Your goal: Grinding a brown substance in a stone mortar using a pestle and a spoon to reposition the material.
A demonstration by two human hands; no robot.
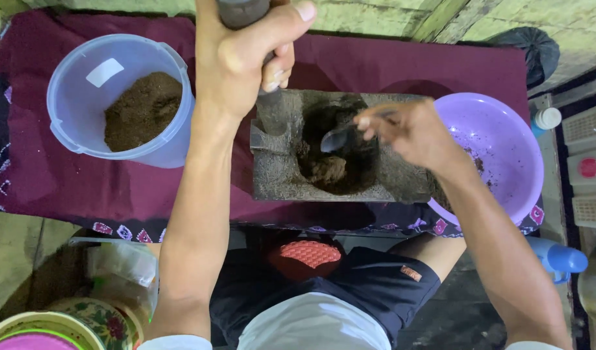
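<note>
Stone mortar (pixel 278 181), a grey, rough, squared block with a deep round hollow, sits on a maroon cloth (pixel 389 68) in the head view, directly in front of the seated person; brown ground powder (pixel 330 170) lies clumped at the bottom of the hollow. It looks heavy and rigid, unlikely to slide, and would probably need both hands under its flat sides to lift. The left hand (pixel 236 55) is wrapped tightly around a thick dark pestle (pixel 269 110), which stands nearly upright with its foot resting on the mortar's left rim; it seems dense and gritty enough to grip without slipping. The right hand (pixel 411 133) pinches the handle of a metal spoon (pixel 340 136), whose bowl dips into the hollow just above the powder; the spoon looks light and stiff, the powder loose and easy to spill. To the left stands a clear plastic tub (pixel 71 110) partly filled with similar brown powder; to the right, touching the mortar's edge, is a purple bowl (pixel 505 155) with a few brown specks.
</note>
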